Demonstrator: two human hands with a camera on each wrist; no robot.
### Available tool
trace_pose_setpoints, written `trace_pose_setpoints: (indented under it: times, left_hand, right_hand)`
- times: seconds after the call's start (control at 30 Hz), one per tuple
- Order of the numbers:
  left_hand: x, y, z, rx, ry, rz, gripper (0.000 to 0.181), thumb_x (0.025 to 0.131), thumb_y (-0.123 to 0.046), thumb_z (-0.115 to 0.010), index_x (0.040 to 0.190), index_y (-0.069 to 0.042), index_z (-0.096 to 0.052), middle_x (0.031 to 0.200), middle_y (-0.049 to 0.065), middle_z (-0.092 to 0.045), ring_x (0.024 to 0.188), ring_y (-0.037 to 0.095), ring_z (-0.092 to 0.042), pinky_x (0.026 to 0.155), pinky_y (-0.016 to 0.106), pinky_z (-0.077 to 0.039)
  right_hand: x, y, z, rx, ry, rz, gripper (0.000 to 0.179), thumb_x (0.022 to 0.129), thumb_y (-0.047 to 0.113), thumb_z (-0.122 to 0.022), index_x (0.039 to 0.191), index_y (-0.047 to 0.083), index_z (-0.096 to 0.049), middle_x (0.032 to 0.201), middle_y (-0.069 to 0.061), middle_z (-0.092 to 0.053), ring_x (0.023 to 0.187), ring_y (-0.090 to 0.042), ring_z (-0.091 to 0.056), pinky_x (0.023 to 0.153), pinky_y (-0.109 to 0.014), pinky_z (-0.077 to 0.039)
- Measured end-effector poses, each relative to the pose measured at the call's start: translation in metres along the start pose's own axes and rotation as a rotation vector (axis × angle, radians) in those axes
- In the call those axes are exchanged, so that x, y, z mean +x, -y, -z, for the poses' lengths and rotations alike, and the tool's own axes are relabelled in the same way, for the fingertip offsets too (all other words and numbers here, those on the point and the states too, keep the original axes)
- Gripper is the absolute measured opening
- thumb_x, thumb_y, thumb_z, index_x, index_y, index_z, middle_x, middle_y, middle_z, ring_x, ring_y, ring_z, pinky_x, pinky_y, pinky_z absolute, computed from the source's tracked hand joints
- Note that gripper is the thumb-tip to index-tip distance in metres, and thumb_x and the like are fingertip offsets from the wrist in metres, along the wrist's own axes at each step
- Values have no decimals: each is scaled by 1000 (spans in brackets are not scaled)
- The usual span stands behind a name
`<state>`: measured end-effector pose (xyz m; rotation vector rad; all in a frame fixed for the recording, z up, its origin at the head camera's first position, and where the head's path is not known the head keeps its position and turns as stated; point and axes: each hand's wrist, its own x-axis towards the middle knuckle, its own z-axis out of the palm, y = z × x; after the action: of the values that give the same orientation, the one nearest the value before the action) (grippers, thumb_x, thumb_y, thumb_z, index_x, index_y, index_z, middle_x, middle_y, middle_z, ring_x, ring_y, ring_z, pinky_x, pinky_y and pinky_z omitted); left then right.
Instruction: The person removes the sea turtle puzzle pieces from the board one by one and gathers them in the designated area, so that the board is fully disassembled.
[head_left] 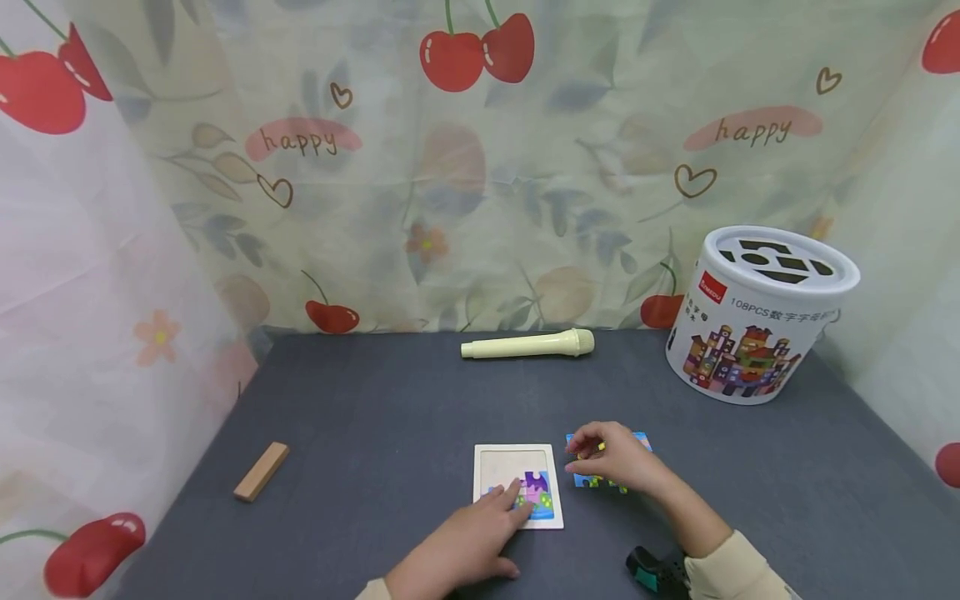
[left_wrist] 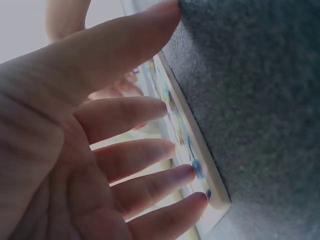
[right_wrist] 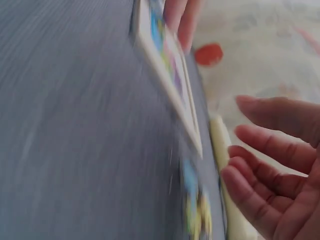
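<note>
A pale puzzle tray point(head_left: 498, 460) lies flat in front of me, with colourful puzzle pieces point(head_left: 536, 481) fitted in its lower part. My left hand point(head_left: 483, 537) rests its straight, spread fingertips on the pieces; the left wrist view shows these fingers point(left_wrist: 135, 112) over the tray's edge. To the right of the tray lie loose puzzle pieces point(head_left: 641, 438), partly covered by my right hand point(head_left: 618, 457). That hand hovers with loosely bent fingers. In the blurred right wrist view no piece shows between its fingers point(right_wrist: 280, 145), and the loose pieces point(right_wrist: 195, 200) lie below.
A cream toy microphone point(head_left: 525, 345) lies at the table's back edge. At the back right stands a white bucket point(head_left: 750, 325) with a slotted lid. A wooden block point(head_left: 261, 472) lies on the left. Near my right sleeve is a black and teal object point(head_left: 654, 573).
</note>
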<state>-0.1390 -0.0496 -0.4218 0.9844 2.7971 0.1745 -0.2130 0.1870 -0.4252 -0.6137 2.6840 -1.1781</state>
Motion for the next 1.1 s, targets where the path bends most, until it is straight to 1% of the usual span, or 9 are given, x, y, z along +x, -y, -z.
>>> trace_pose_setpoints:
  times: [0.03, 0.1, 0.17, 0.3, 0.4, 0.6, 0.77, 0.97, 1.1]
  left_hand:
    - [1, -1, 0, 2, 3, 5, 72, 68, -37, -80, 132, -18, -54, 144, 8, -44, 127, 28, -48, 91, 36, -49]
    - [2, -1, -1, 0, 10, 11, 71, 68, -38, -80, 132, -19, -54, 143, 8, -45, 127, 28, -48, 90, 37, -50]
    - [3, -2, -1, 4, 18, 11, 70, 69, -39, -79, 132, -20, -54, 142, 7, -46, 128, 27, -47, 89, 37, -50]
    - [4, -3, -1, 9, 27, 5, 68, 70, -40, -78, 132, -21, -54, 142, 6, -47, 128, 27, -46, 88, 37, -51]
    - [3, -3, -2, 20, 21, 3, 68, 70, -42, -77, 131, -22, -55, 141, 6, -48, 128, 27, -47, 87, 37, -51]
    - [1, -1, -3, 54, -9, -6, 68, 70, -44, -76, 131, -22, -55, 139, 7, -49, 127, 27, -48, 86, 36, -51]
    - [1, -2, -4, 73, -14, -7, 67, 71, -45, -75, 131, -22, -55, 139, 7, -50, 127, 27, -48, 85, 35, -52]
    - [2, -3, -4, 70, 9, 2, 67, 73, -46, -74, 132, -22, -54, 141, 7, -48, 128, 27, -47, 86, 36, -51]
    - [2, -3, -2, 67, 25, 8, 67, 74, -47, -73, 132, -22, -54, 142, 6, -47, 129, 27, -46, 87, 36, -51]
  right_hand:
    - [4, 4, -4, -3, 19, 23, 21, 78, 15, -74, 92, 0, -68, 84, -6, -64, 74, -10, -57, 63, -20, -49]
    - [10, 12, -11, -8, 59, 44, 23, 77, 14, -75, 95, 0, -68, 90, -8, -66, 79, -14, -60, 67, -20, -50]
    - [16, 17, -17, -30, 94, 52, 24, 77, 13, -75, 96, 0, -69, 91, -7, -66, 79, -15, -60, 68, -19, -50]
    - [24, 24, -30, -65, 150, 31, 20, 76, 9, -75, 93, 0, -70, 83, -4, -67, 72, -9, -56, 63, -19, -48]
    - [27, 28, -36, -71, 181, 14, 15, 76, 6, -74, 89, 0, -71, 77, -2, -66, 67, -8, -54, 61, -20, -47]
    - [28, 31, -40, -84, 169, 22, 9, 74, 2, -73, 83, 2, -70, 72, -1, -61, 66, -8, -50, 60, -20, -43]
    - [28, 30, -42, -77, 147, 12, 9, 74, 0, -71, 80, 5, -67, 71, 0, -57, 66, -10, -48, 59, -21, -41]
    - [28, 25, -38, 3, 176, 24, 8, 78, -2, -68, 84, 3, -65, 74, -1, -58, 68, -10, -51, 59, -20, -44]
    - [28, 23, -33, 63, 190, 24, 6, 79, -1, -68, 85, 0, -66, 73, -2, -60, 65, -9, -52, 57, -20, -45]
